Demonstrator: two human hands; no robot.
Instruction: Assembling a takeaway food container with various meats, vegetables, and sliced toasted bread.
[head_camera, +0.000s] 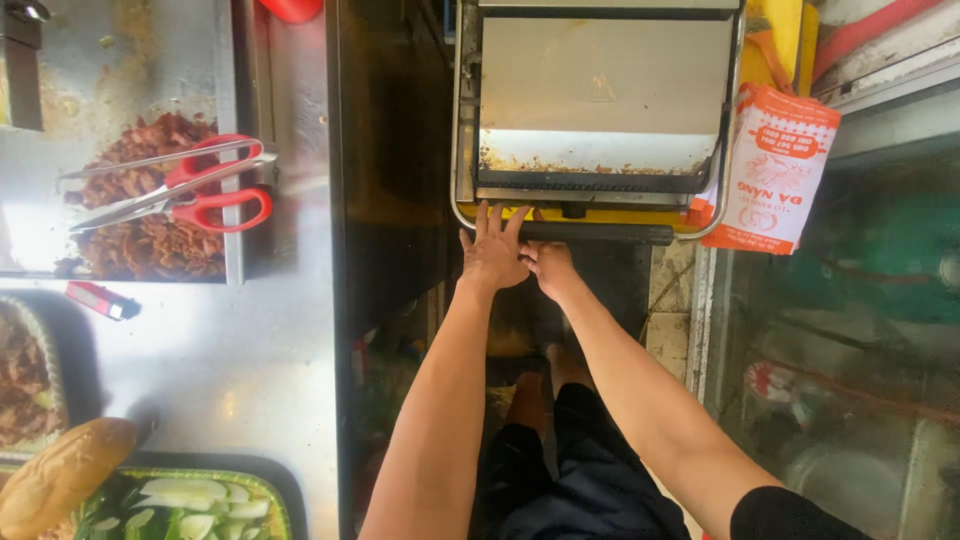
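Forearms reach ahead; my left hand (492, 250) lies spread flat, holding nothing, touching my curled right hand (549, 266) beneath the grill press handle (600, 233).

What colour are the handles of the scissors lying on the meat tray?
Red. The scissors rest across the tray of meat, seen clearly in the head view.

open floor gap below both hands, grill press (600, 100) ahead, paper bags (775, 170) crowding right
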